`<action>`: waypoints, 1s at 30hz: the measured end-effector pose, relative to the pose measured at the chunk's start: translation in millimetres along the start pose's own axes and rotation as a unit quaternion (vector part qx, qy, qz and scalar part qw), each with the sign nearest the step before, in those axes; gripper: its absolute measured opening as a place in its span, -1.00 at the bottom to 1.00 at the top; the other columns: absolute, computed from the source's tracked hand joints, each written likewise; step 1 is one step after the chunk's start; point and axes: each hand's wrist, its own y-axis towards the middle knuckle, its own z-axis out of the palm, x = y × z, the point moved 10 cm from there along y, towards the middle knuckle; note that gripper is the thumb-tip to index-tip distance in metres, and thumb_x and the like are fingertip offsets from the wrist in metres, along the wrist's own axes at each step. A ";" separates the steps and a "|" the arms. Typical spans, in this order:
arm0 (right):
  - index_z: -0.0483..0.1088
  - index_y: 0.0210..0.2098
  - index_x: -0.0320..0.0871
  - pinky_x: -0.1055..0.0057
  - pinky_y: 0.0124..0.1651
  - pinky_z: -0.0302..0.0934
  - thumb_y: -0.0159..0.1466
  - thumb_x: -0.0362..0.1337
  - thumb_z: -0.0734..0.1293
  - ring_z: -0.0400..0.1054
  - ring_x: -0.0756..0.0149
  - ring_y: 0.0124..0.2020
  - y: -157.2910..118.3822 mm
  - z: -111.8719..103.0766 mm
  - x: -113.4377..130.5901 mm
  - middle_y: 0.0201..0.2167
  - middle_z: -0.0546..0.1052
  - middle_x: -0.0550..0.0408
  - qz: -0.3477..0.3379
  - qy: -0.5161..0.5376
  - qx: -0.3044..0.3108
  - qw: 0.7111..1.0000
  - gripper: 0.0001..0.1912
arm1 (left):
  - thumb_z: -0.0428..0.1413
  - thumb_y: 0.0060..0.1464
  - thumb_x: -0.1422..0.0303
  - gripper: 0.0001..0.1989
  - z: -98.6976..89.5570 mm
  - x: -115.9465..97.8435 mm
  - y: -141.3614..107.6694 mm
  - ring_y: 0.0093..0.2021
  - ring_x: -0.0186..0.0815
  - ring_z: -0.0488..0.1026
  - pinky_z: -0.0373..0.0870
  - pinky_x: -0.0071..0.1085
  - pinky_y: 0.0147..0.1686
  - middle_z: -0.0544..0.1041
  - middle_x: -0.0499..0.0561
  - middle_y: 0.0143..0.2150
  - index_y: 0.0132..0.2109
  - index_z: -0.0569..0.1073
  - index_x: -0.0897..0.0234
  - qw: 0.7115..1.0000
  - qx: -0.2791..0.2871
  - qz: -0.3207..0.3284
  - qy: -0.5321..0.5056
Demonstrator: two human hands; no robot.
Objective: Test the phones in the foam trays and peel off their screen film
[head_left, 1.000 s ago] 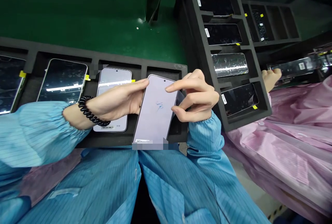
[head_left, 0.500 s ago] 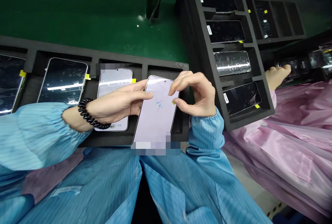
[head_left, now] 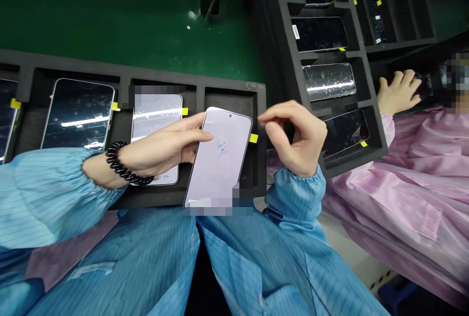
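A phone (head_left: 220, 159) with a light screen and blue scribbled marks is tilted in front of me, over the right end of a black foam tray (head_left: 234, 85). My left hand (head_left: 172, 147) grips its left edge, thumb on the front and fingers behind. A yellow tab (head_left: 254, 138) sticks out from its right edge. My right hand (head_left: 293, 135) is just right of the tab, apart from the phone, its fingers curved with a gap between thumb and index and nothing visible between them. Another light-screened phone (head_left: 157, 106) lies in the tray, partly covered by my left hand.
Dark-screened phones (head_left: 80, 111) lie in the tray's left slots. At the right, a stacked foam tray (head_left: 357, 47) holds several phones. Past it, another person's hand (head_left: 397, 94) in a pink sleeve is spread near another tray (head_left: 397, 47). Green surface (head_left: 110, 28) lies behind.
My right hand has moved right, away from the phone, and the yellow tab now stands out from the phone's edge. My left hand still holds the phone. The other person's fingers have spread.
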 end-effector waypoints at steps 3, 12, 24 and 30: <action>0.45 -0.41 -0.13 0.32 -0.37 0.19 0.29 -0.28 0.42 0.26 0.37 -0.46 -8.3 10.2 0.7 -0.52 0.45 0.17 0.018 -0.085 0.062 0.994 -0.85 | 0.23 0.06 0.41 -0.60 -1.7 -5.4 -0.7 -0.09 -0.25 0.57 0.58 -0.46 -0.26 0.59 0.02 0.01 0.08 0.48 0.15 1.000 -0.007 0.018 0.003; 0.46 -0.52 -0.04 0.02 0.19 0.28 0.35 -0.20 0.40 0.39 0.18 0.02 12.0 40.7 22.7 -0.31 0.61 0.16 -0.057 0.071 0.045 0.995 -0.71 | 0.19 0.15 0.34 -0.57 -1.7 -2.8 0.7 -0.16 -0.27 0.56 0.57 -0.42 -0.28 0.58 -0.01 -0.11 0.17 0.43 0.12 0.999 -0.019 0.021 0.021; 0.58 -0.22 -0.06 -0.02 0.17 0.33 0.48 0.04 0.13 0.44 0.15 0.03 6.8 51.1 -30.6 -0.22 0.54 0.05 0.095 0.059 0.021 0.993 -0.52 | 0.14 0.16 0.41 -0.53 1.7 -4.1 -1.6 -0.05 -0.18 0.58 0.60 -0.36 -0.24 0.58 0.05 -0.01 0.22 0.39 0.15 1.000 0.018 0.016 -0.015; 0.59 -0.16 -0.01 -0.05 0.23 0.27 0.47 0.10 0.12 0.43 0.12 0.09 10.2 51.4 -26.9 -0.14 0.54 0.06 0.083 0.097 0.018 0.992 -0.51 | 0.04 0.22 0.55 -0.67 -5.8 -10.0 -2.2 -0.02 -0.30 0.56 0.58 -0.36 0.02 0.61 0.07 -0.03 0.11 0.43 0.35 0.995 -0.024 0.029 -0.090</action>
